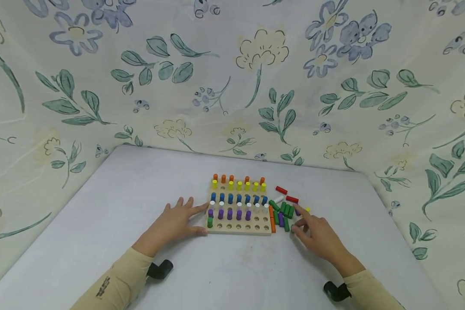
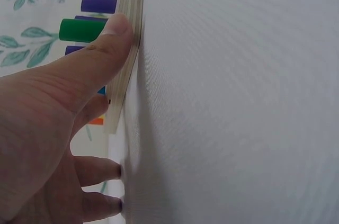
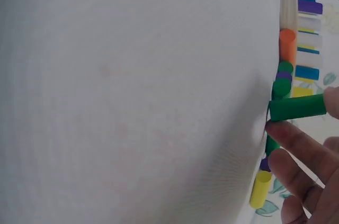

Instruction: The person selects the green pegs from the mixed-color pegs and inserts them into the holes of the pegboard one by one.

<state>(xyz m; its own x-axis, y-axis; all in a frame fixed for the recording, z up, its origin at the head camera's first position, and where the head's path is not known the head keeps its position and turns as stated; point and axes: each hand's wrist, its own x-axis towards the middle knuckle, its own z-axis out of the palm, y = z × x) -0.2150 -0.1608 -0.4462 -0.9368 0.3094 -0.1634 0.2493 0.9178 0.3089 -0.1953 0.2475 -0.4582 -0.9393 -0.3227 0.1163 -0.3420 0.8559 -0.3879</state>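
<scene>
A wooden pegboard (image 1: 236,230) carries rows of orange, yellow, blue, white and purple pegs, with one green peg (image 1: 210,222) in the nearest row. My left hand (image 1: 176,223) rests beside its left side, fingers spread. The thumb and index finger touch the board's edge; other fingertips rest on the table in the left wrist view. At the loose pegs right of the board is my right hand (image 1: 318,234). In the right wrist view, its thumb and a finger hold an upright green peg (image 3: 296,107), the thumb at the top end and the fingertip near the base.
Loose green and purple pegs (image 1: 281,219) lie bunched right of the board. Two orange pegs (image 1: 272,219) lie along its right edge. Red pegs (image 1: 281,190) and a white peg (image 1: 280,199) lie farther back. Floral cloth (image 1: 224,86) rises behind the white table (image 1: 232,271).
</scene>
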